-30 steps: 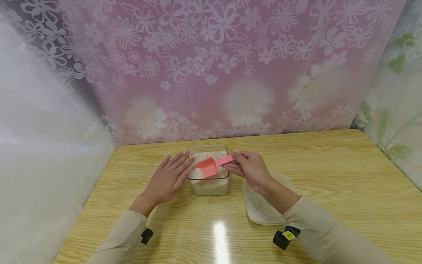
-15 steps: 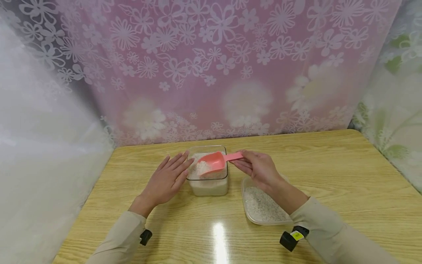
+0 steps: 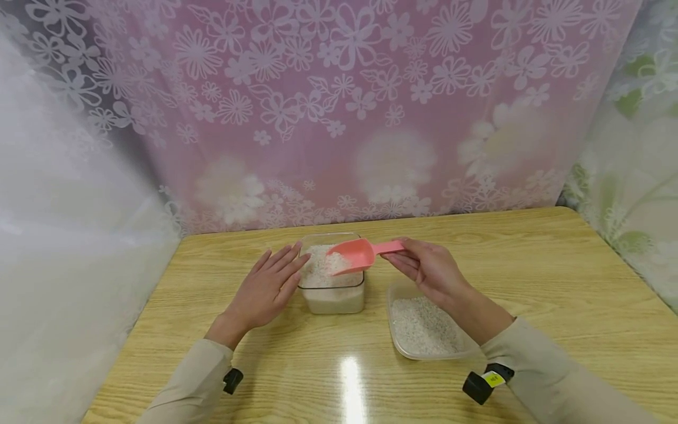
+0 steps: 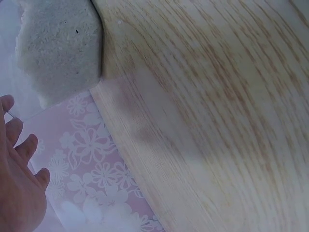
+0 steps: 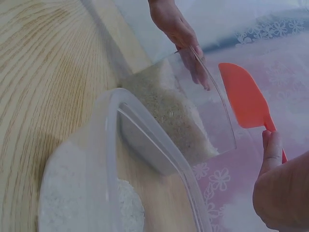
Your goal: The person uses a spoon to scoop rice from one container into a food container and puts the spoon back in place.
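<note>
A clear square container (image 3: 332, 297) of white rice stands mid-table. My left hand (image 3: 267, 288) rests with straight fingers against its left side; the same container (image 4: 58, 48) fills the upper left of the left wrist view, with my fingers (image 4: 19, 159) low at the left edge. My right hand (image 3: 431, 271) pinches the handle of a pink scoop (image 3: 356, 255) that carries rice above the container's right rim. In the right wrist view the scoop (image 5: 245, 96) hangs over the container (image 5: 178, 121). A shallow clear tray (image 3: 424, 327) with some rice lies below my right wrist.
The wooden table (image 3: 529, 265) runs to a floral pink curtain (image 3: 344, 106) at the back and white drapes at both sides. The tray's rim (image 5: 145, 135) fills the near part of the right wrist view. A light glare marks the tabletop near me.
My right hand has lifted the pink scoop out of the container's rice and carried it up and to the right. The left hand stays against the container.
</note>
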### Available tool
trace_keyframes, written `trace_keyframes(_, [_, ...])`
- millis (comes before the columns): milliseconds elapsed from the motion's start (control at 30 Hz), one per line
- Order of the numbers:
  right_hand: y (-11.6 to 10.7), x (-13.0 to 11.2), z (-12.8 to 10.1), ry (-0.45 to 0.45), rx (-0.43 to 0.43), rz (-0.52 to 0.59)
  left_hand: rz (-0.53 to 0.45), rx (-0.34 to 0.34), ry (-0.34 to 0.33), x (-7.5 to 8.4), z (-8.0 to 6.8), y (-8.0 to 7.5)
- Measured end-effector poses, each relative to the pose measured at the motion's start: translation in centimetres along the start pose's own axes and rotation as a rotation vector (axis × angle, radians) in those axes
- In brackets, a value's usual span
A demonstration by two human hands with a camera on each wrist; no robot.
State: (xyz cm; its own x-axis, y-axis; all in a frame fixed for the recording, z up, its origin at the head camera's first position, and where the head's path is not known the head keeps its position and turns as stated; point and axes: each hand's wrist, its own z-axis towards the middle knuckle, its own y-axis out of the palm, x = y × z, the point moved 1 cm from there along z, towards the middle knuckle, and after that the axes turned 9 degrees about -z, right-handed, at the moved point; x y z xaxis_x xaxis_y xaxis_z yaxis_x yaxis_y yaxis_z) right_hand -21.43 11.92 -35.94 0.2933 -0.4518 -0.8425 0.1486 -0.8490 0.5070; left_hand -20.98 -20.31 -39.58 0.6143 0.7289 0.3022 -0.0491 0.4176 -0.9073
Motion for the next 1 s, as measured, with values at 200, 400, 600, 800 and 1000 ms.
trace_keyframes(200, [-0.7,-0.6,-0.7,0.001,-0.011,0.033,-0.005,0.002,0.004,-0.1,0.0,0.1])
trace_keyframes(400, [-1.7,-1.3,-1.5,-0.008,-0.034,0.072,-0.009,-0.001,-0.006,-0.2,-0.1,0.1])
trace_keyframes(600, [-3.0,-1.9,-2.5,-0.016,-0.054,0.101,-0.004,-0.009,-0.003,-0.1,0.0,0.0])
trace_keyframes(800, [-4.7,-2.2,-3.4,-0.025,-0.075,0.108,0.001,-0.011,-0.008,-0.1,-0.1,0.1])
trace_keyframes(1000, [-6.6,-2.4,-4.3,-0.035,-0.087,0.118,-0.001,-0.009,-0.011,-0.2,0.0,0.2])
